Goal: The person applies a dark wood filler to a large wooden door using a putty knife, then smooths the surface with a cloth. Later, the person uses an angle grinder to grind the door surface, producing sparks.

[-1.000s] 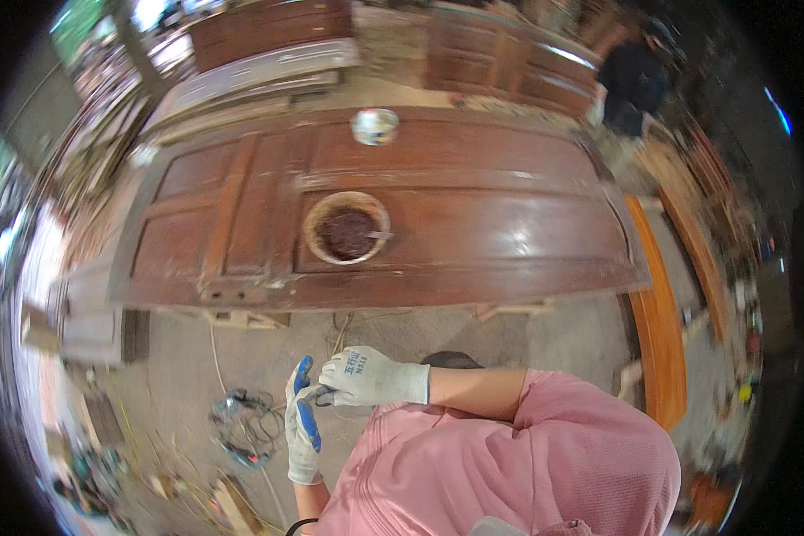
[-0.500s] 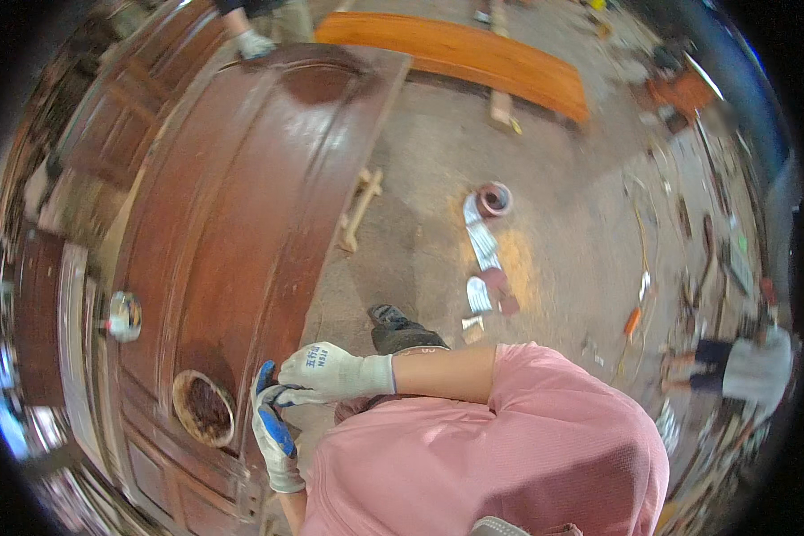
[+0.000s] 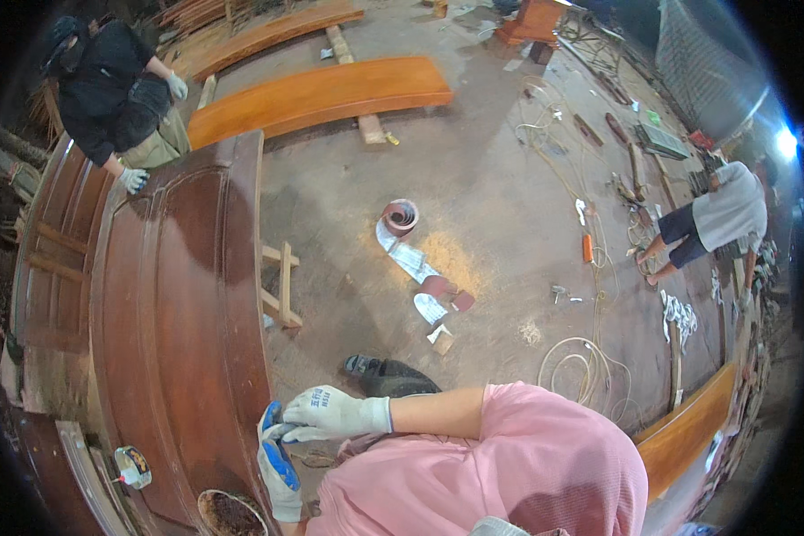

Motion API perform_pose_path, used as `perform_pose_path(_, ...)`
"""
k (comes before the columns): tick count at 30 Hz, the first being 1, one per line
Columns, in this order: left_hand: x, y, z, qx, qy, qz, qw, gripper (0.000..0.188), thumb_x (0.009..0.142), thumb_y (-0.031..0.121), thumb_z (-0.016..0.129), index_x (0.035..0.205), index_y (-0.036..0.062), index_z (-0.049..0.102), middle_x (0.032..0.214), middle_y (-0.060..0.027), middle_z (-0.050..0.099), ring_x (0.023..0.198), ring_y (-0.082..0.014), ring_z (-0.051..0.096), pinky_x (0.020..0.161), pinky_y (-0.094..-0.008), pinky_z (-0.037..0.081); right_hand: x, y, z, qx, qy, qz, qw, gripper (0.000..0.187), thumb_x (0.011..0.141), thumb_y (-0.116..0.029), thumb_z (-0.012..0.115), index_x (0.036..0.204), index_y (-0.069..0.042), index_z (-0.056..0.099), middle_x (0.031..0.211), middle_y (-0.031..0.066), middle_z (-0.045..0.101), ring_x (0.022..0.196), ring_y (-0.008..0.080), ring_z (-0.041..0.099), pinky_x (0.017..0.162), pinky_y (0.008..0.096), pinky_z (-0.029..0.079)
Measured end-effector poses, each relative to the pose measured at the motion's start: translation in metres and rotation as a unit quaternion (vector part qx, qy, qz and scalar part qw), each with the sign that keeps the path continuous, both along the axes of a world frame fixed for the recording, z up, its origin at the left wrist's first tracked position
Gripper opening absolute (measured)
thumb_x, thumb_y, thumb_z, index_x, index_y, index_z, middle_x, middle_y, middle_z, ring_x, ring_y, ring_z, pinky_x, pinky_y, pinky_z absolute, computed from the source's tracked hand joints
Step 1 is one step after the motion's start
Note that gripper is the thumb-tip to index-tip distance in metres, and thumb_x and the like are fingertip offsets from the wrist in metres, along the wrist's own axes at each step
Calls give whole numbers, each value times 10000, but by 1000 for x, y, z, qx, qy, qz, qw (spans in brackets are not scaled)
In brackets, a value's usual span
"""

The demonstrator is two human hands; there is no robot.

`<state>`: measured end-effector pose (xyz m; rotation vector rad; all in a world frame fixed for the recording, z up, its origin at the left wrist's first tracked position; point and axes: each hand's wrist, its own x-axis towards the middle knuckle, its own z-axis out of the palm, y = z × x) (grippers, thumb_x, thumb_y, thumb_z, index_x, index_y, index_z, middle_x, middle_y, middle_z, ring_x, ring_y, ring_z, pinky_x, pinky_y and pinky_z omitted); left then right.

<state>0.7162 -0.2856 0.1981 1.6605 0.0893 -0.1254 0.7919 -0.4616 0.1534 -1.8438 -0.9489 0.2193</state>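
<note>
My left hand [image 3: 280, 464], in a white glove with a blue coating, is held up beside the edge of a dark brown wooden panel [image 3: 196, 348]. Its fingers look stretched out. My right hand [image 3: 335, 414], gloved alike, reaches across and closes its fingers on the finger end of the left glove [image 3: 280, 434]. Part of that grip is hidden behind the knuckles. On the panel, below and left of my hands, stand a round tub [image 3: 232, 513] with brown stuff inside and a small white container [image 3: 134, 466].
A co-worker in black [image 3: 116, 89] rests a gloved hand on the panel's far end. Orange-brown boards [image 3: 330, 96] lie behind. An unrolled strip of sandpaper [image 3: 408, 259] lies on the floor near sawdust. Cables [image 3: 590, 366] and another person [image 3: 724, 210] are at the right.
The view has swung to the right, so the panel sits further left and more of both people shows. My hands stay together, the right one still on the left glove.
</note>
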Motion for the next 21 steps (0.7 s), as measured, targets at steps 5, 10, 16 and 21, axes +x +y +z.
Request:
perform_pose_path(5, -27, -12, -7, -19, 25, -18, 999, 568, 1095, 458, 363, 1096, -20, 671, 1505, -214, 477, 1406, -337, 438, 1190, -461, 287, -37, -17, 1, -19, 27, -27, 999, 456, 997, -473, 573, 1095, -37, 663, 1016, 174, 687, 976, 376, 661, 847, 453, 528)
perform_pose_path(10, -52, -11, -15, 18, -13, -32, 999, 563, 1097, 451, 359, 1151, -16, 667, 1482, -214, 507, 1375, -332, 478, 1168, -450, 328, -62, -24, 16, -13, 110, -28, 993, 441, 1006, -449, 572, 1076, -25, 671, 1007, 196, 684, 976, 399, 651, 844, 465, 513)
perform_pose_path(16, -71, 0, -17, -33, -38, -34, 998, 604, 1108, 466, 316, 1239, -27, 641, 1469, -198, 522, 1352, -316, 501, 1154, -440, 353, -79, -10, 17, 51, 111, -27, 992, 439, 996, -446, 588, 1109, -37, 701, 1019, 194, 705, 970, 387, 662, 837, 447, 509)
perform_pose_path(21, -81, 12, -23, -32, -50, -55, 997, 607, 1110, 459, 315, 1320, -38, 594, 1457, -193, 530, 1347, -286, 503, 1149, -421, 355, -86, -4, 25, 70, 136, -18, 988, 402, 991, -404, 605, 1143, -53, 731, 1030, 177, 733, 948, 356, 685, 825, 422, 517)
